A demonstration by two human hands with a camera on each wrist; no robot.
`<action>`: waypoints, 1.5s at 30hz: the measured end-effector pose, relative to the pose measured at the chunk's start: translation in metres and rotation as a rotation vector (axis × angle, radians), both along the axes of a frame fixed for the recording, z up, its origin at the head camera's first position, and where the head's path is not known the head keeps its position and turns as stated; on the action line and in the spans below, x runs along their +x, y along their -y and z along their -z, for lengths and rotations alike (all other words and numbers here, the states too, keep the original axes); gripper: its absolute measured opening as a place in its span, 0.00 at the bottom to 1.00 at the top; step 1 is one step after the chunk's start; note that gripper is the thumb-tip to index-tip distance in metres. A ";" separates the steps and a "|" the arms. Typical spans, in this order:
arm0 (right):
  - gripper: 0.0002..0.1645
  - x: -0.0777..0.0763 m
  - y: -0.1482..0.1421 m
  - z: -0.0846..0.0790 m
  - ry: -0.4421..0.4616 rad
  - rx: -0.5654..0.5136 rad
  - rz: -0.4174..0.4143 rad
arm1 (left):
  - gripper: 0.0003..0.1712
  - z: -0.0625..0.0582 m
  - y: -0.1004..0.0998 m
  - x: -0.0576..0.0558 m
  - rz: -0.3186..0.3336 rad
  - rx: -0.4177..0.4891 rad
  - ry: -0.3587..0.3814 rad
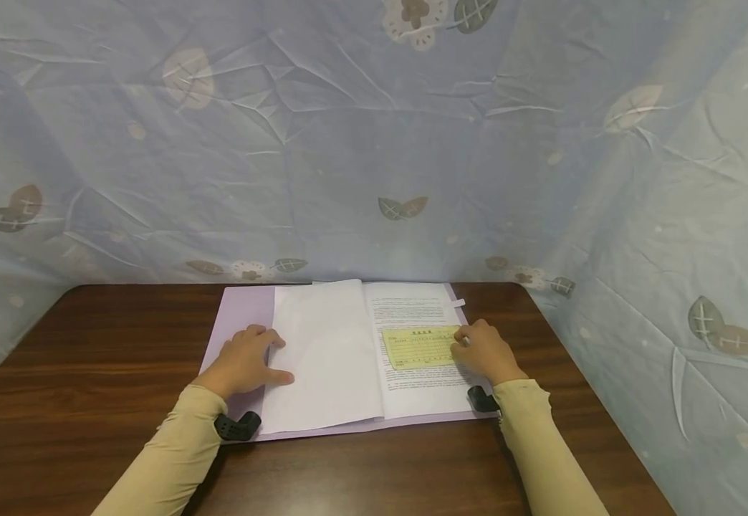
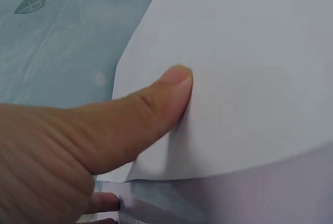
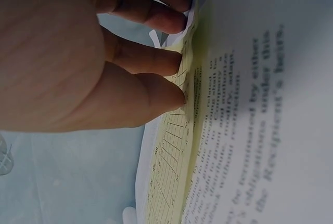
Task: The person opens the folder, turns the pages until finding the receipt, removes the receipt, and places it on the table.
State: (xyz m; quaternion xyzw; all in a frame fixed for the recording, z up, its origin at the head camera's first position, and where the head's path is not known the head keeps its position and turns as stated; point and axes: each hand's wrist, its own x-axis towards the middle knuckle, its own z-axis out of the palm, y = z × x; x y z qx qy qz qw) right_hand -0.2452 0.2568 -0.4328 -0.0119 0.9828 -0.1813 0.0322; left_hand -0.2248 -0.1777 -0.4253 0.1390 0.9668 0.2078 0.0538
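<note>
A lilac folder (image 1: 243, 308) lies spread on the table with papers inside. My left hand (image 1: 245, 360) rests at its left side, the thumb (image 2: 156, 102) touching a blank white sheet (image 1: 325, 358) near its edge and the fingers apart from the thumb. On the right, a printed page (image 1: 413, 400) bears a yellow form slip (image 1: 418, 351) with ruled lines. My right hand (image 1: 486, 351) pinches the slip's right end between thumb and index finger. In the right wrist view the slip (image 3: 169, 156) stands slightly raised off the printed text, and the other fingers extend past its edge.
The dark wooden table (image 1: 116, 358) carries the folder near its back edge. A patterned cloth (image 1: 348, 158) hangs behind and along the right side. A small white tab (image 1: 458, 304) sticks out at the folder's right edge. Both wrists wear a black device (image 1: 238, 427).
</note>
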 end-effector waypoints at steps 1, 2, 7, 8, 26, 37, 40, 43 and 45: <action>0.20 0.000 0.000 0.000 0.000 0.002 0.001 | 0.41 0.000 0.000 0.000 0.000 0.001 -0.004; 0.20 0.000 0.000 0.000 0.000 0.003 0.002 | 0.42 0.000 0.000 -0.001 0.000 -0.001 -0.007; 0.20 -0.002 0.000 0.000 -0.004 -0.001 0.006 | 0.46 -0.001 -0.001 -0.002 0.016 -0.042 -0.013; 0.20 -0.001 0.000 0.000 -0.004 -0.001 0.006 | 0.46 -0.001 0.000 -0.001 0.022 -0.057 -0.009; 0.16 0.001 0.003 0.000 -0.007 0.007 0.011 | 0.45 -0.004 -0.001 0.002 0.045 -0.105 0.027; 0.19 -0.003 0.003 0.003 0.026 -0.001 0.011 | 0.45 -0.005 0.000 0.003 0.042 -0.091 0.036; 0.19 -0.002 0.004 0.001 0.031 -0.005 0.009 | 0.45 -0.005 0.000 0.003 0.040 -0.084 0.043; 0.22 -0.002 0.003 -0.001 0.032 -0.023 0.011 | 0.45 -0.005 0.000 0.003 0.041 -0.079 0.050; 0.25 -0.001 0.002 -0.002 0.030 -0.034 0.012 | 0.45 -0.005 0.000 0.003 0.044 -0.081 0.051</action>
